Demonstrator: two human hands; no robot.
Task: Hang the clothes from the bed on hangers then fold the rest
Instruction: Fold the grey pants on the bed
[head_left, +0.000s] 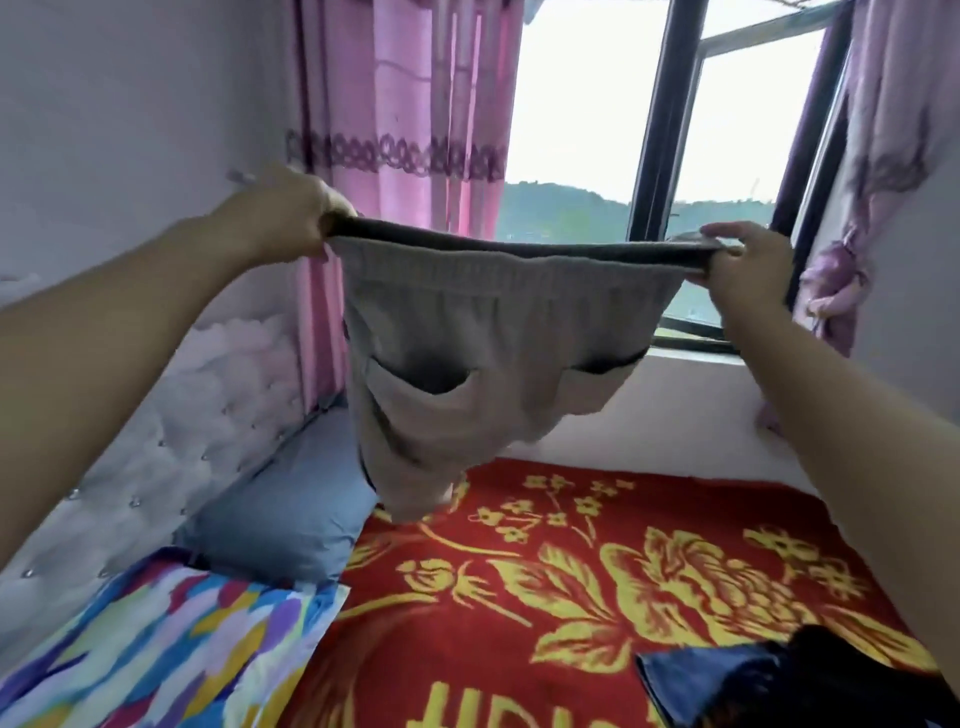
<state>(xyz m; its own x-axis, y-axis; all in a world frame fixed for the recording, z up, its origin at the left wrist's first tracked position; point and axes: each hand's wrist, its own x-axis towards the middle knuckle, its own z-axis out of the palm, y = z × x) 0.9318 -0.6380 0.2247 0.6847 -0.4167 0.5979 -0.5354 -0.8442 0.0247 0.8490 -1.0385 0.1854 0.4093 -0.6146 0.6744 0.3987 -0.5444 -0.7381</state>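
A pair of grey shorts with an elastic waistband hangs in the air above the bed, stretched wide. My left hand pinches the left end of the waistband. My right hand pinches the right end. The legs and a back pocket dangle down, with the lowest hem just over the red blanket. Dark blue and black clothes lie bunched on the blanket at the bottom right. No hanger is in sight.
The red blanket with yellow flowers covers the bed. A blue pillow and a multicoloured pillow lie at the left against a tufted headboard. Behind the bed are pink curtains and a dark-framed window.
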